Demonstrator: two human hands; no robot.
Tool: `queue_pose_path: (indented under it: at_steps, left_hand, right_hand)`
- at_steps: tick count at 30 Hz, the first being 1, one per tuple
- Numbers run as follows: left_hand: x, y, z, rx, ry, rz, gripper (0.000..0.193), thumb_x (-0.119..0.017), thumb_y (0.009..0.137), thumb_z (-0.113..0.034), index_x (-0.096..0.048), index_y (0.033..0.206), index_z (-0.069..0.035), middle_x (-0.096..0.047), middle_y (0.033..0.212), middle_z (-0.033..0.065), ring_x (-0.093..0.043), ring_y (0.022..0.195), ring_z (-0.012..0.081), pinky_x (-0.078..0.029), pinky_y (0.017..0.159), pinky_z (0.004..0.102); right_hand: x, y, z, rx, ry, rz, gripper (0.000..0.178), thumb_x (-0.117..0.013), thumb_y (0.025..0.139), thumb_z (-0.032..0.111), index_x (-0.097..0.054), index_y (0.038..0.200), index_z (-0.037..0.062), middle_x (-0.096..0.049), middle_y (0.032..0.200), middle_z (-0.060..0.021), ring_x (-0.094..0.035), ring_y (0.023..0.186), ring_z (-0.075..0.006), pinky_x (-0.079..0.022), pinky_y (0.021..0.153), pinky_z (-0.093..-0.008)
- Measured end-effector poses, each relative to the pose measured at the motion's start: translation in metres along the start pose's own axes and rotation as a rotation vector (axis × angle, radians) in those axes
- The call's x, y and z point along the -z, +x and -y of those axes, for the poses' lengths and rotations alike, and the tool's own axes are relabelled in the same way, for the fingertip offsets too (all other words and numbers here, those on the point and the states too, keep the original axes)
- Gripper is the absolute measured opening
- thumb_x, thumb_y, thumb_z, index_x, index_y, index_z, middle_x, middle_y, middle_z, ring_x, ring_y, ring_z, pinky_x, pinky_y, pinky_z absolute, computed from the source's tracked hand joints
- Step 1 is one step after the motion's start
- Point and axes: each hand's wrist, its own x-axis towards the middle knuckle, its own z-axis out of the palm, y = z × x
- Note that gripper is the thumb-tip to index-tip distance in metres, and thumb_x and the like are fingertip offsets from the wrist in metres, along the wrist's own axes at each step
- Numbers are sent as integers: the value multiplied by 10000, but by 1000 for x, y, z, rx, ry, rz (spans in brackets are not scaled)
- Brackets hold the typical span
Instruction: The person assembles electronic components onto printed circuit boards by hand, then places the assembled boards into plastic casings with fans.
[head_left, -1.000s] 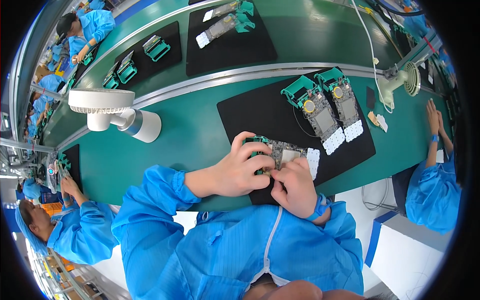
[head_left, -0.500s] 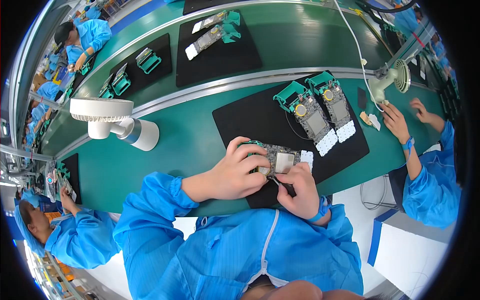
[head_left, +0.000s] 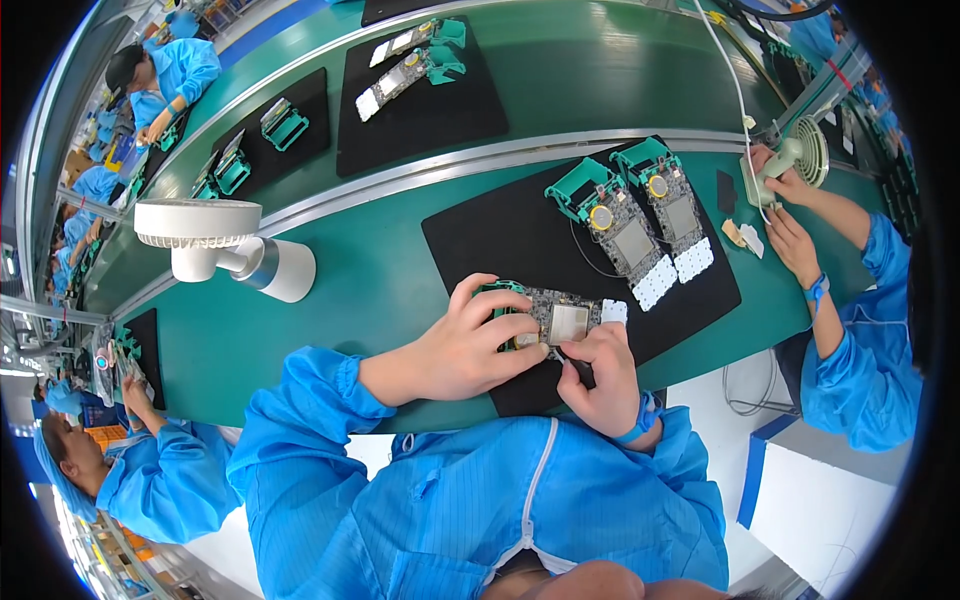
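Observation:
A circuit board (head_left: 568, 322) with a green plastic frame at its left end and a white patch at its right lies on the black mat in front of me. My left hand (head_left: 490, 335) is closed around the frame end, its thumb by the board's near edge. My right hand (head_left: 605, 370), a blue band at its wrist, pinches a slim tool (head_left: 587, 375) with a dark part showing under the fingers. Its tip reaches the board's near edge beside my left thumb; its kind is unclear. Beyond lie two similar boards (head_left: 632, 243) with green frames and round yellow parts.
On the left stands a white fan (head_left: 290, 268). At right, a co-worker's hands (head_left: 790, 215) hold a pale green fan (head_left: 790, 165), its cable hanging over the bench. Past the metal rail (head_left: 390, 182), black mats (head_left: 420, 130) carry more boards and frames. Another co-worker sits at left.
My right hand has shifted slightly, and more of the tool's dark part shows. The co-worker at right has moved a hand onto the green fan, which has turned. Mats past the rail have slid left.

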Motion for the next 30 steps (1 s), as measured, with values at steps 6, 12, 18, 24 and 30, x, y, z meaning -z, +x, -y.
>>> queue_pose_path:
  at_steps: [6,12,18,24,30]
  left_hand:
    - [3,2,1,-8,-4,25,264,-728,697,-106,-700,953,-163,-564,1062,59,-495,1112,289,-381,948,548]
    - [3,1,2,-15,30,22,269,-719,696,-109,-680,957,-160,-553,1081,68,-488,1120,299,-383,934,544]
    - [3,1,4,-61,41,9,242,-682,741,-126,-660,981,-156,-518,1131,80,-471,1135,298,-373,934,533]
    - [8,-1,-7,-55,35,-13,256,-696,693,-137,-654,946,-147,-526,1103,69,-454,1155,294,-353,927,522]
    - [9,-4,-12,-23,12,5,287,-738,726,-126,-651,997,-161,-505,1176,87,-449,1159,309,-369,944,512]
  right_hand:
    - [-2,-1,-1,-24,27,-15,365,-671,660,-62,-564,992,49,-566,775,-83,-517,695,-272,-394,676,-382]
    - [-3,7,5,0,-37,7,351,-666,680,-44,-568,1002,55,-561,783,-96,-513,707,-288,-390,662,-392]
    - [-6,-4,-2,-69,-13,-18,333,-637,711,-44,-556,1018,53,-576,884,-135,-511,787,-344,-417,699,-419]
    - [-9,-5,13,-20,-143,11,322,-639,713,-32,-554,1014,42,-576,892,-142,-509,802,-339,-426,702,-423]
    - [-10,-7,12,-56,-54,-29,292,-648,731,-31,-565,1005,29,-583,876,-141,-519,813,-331,-434,700,-409]
